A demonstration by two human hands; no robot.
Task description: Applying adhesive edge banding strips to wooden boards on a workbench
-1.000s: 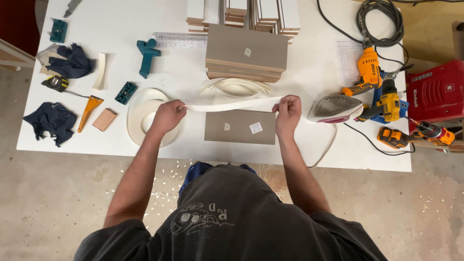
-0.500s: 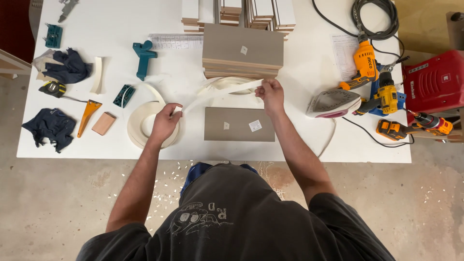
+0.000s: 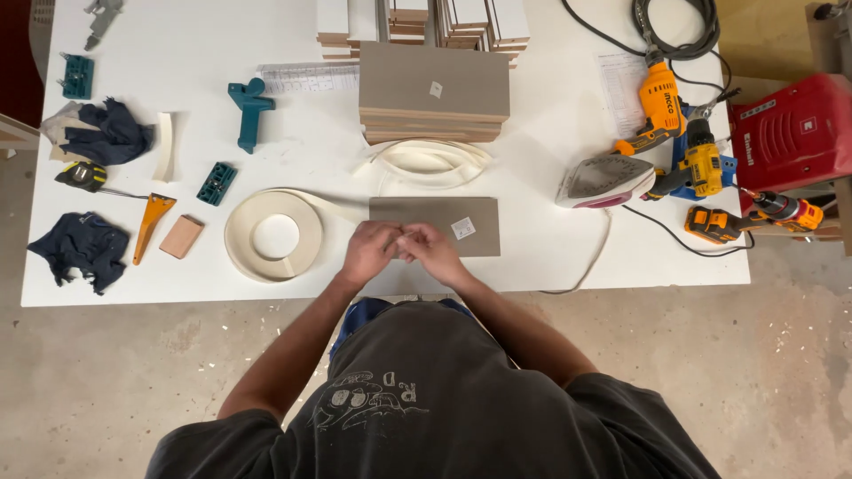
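My left hand and my right hand meet fingertip to fingertip over the near edge of a flat grey board. Both pinch a cream edge-banding strip that runs left to a flat roll of the same tape. The part of the strip between my fingers is hidden. Loose loops of cut banding lie just beyond the board, in front of a stack of grey boards.
On the white table a clothes iron and cordless drills lie at the right, beside a red tool case. A teal clamp, tape measure, orange trimmer and dark rags sit left.
My hands were spread wide, stretching the strip above the board. They have come together at the board's near edge, and the strip now lies slack from the roll.
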